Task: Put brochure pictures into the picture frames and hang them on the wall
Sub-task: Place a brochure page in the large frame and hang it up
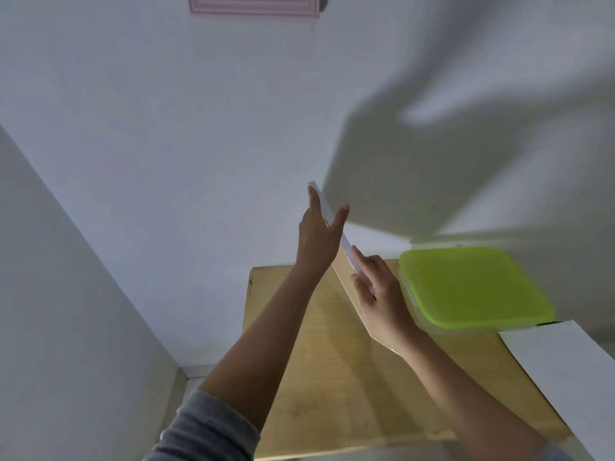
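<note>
Your 2 hands grasp 1 white picture frame (346,242), seen edge-on and tilted above the table (319,377): left hand (317,232) on its upper end, right hand (376,294) on its lower end. A green-lidded container (472,287) sits at the table's far right corner. 1 pink frame (254,5) hangs on the wall (166,128).

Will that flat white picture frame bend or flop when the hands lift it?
Probably not. The flat white picture frame keeps a straight edge while tilted between the left hand and right hand, so it looks stiff. It seems thin, so likely light. Held by its edges, it might slip.
</note>
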`<act>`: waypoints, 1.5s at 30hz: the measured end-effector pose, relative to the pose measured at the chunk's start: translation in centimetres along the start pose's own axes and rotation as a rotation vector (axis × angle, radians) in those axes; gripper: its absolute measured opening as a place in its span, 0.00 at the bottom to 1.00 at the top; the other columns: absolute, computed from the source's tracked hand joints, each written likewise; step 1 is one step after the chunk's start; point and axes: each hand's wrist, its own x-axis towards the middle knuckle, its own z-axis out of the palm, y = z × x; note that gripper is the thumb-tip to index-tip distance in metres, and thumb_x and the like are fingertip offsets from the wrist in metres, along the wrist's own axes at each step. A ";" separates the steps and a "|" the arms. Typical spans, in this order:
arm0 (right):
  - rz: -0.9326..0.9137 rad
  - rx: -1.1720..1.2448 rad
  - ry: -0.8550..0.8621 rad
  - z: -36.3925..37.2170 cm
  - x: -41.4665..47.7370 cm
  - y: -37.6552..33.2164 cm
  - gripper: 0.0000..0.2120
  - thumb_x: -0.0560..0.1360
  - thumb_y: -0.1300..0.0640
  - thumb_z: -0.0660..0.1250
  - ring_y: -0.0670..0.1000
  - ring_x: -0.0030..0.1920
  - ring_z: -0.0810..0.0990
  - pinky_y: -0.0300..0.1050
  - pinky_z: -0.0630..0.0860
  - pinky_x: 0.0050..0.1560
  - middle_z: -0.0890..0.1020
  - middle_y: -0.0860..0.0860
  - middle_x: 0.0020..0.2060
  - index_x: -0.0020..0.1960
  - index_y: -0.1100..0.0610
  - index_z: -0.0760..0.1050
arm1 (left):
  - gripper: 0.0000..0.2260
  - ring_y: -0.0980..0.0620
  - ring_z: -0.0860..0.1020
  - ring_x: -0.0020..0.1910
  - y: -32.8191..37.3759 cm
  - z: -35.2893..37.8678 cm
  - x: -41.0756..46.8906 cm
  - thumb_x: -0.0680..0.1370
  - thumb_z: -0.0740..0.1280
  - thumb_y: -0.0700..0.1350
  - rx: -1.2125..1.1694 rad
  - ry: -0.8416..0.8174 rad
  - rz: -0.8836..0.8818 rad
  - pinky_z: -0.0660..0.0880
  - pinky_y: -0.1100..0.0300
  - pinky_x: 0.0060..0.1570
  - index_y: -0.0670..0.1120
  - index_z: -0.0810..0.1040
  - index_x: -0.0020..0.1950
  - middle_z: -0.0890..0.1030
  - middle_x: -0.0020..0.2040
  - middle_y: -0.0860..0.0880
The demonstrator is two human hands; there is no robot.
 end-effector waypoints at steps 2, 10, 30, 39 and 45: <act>-0.053 -0.060 -0.002 0.5 -0.2 -0.3 0.24 0.75 0.68 0.61 0.42 0.42 0.67 0.25 0.65 0.47 0.70 0.49 0.43 0.70 0.60 0.65 | 0.31 0.41 0.74 0.57 -0.7 -0.2 -0.1 0.78 0.60 0.49 0.080 0.036 0.021 0.72 0.50 0.57 0.49 0.47 0.77 0.77 0.51 0.44; -0.057 0.049 -0.101 3.7 -2.5 -2.6 0.23 0.76 0.59 0.63 0.44 0.49 0.73 0.30 0.70 0.53 0.74 0.49 0.48 0.70 0.57 0.65 | 0.27 0.46 0.72 0.40 -3.1 -3.4 -1.4 0.77 0.59 0.41 0.166 0.156 -0.019 0.70 0.53 0.40 0.45 0.55 0.76 0.74 0.40 0.44; 0.281 0.094 0.172 -4.7 8.6 5.1 0.19 0.75 0.67 0.64 0.54 0.57 0.76 0.46 0.75 0.54 0.78 0.58 0.57 0.66 0.62 0.69 | 0.19 0.48 0.81 0.49 -0.6 -6.0 4.2 0.77 0.62 0.37 -0.369 0.275 0.011 0.81 0.56 0.43 0.48 0.71 0.68 0.80 0.55 0.48; 0.155 0.146 0.349 -12.5 17.9 11.0 0.17 0.73 0.65 0.68 0.46 0.47 0.79 0.29 0.74 0.51 0.78 0.57 0.52 0.61 0.61 0.75 | 0.16 0.50 0.80 0.45 6.8 0.1 13.2 0.78 0.61 0.37 -0.531 0.241 0.161 0.80 0.57 0.42 0.45 0.74 0.66 0.82 0.48 0.50; 0.081 0.355 0.411 -17.0 24.8 10.2 0.14 0.74 0.62 0.66 0.33 0.49 0.78 0.24 0.72 0.50 0.80 0.46 0.52 0.59 0.54 0.76 | 0.14 0.52 0.80 0.40 13.5 1.4 17.9 0.79 0.61 0.37 -0.638 0.276 0.330 0.79 0.61 0.39 0.45 0.76 0.62 0.82 0.47 0.48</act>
